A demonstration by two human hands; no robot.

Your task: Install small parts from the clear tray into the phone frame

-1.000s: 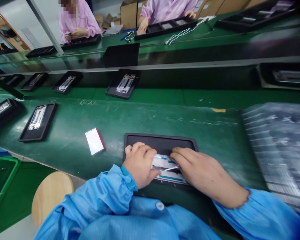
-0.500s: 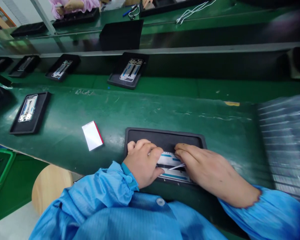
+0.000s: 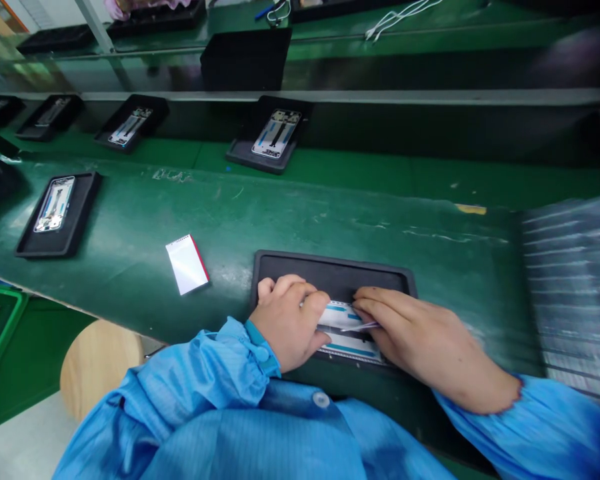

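Note:
A black tray (image 3: 330, 268) lies in front of me with a silver phone frame (image 3: 351, 345) along its near side. Blue strips and a dark band show on the frame. My left hand (image 3: 291, 325) is closed around the frame's left end, thumb low and fingers curled over the top. From my right hand (image 3: 423, 343), which rests over the frame's right end, thin pale tweezers (image 3: 359, 327) stick out, their tips pointing left over the dark band. The right fingers are pressed together; their grip is partly hidden.
A small white notepad (image 3: 187, 265) lies left of the tray. Another tray (image 3: 83, 217) with a phone frame is farther left. Several such trays, including one tray (image 3: 240, 155), line the sunken green strip behind. Clear ribbed plastic (image 3: 573, 287) stands at right, a wooden stool (image 3: 100, 367) lower left.
The view has shifted slightly, so the background trays sit a little higher. The tweezers lie flatter over the frame than before. Both hands keep nearly the same places.

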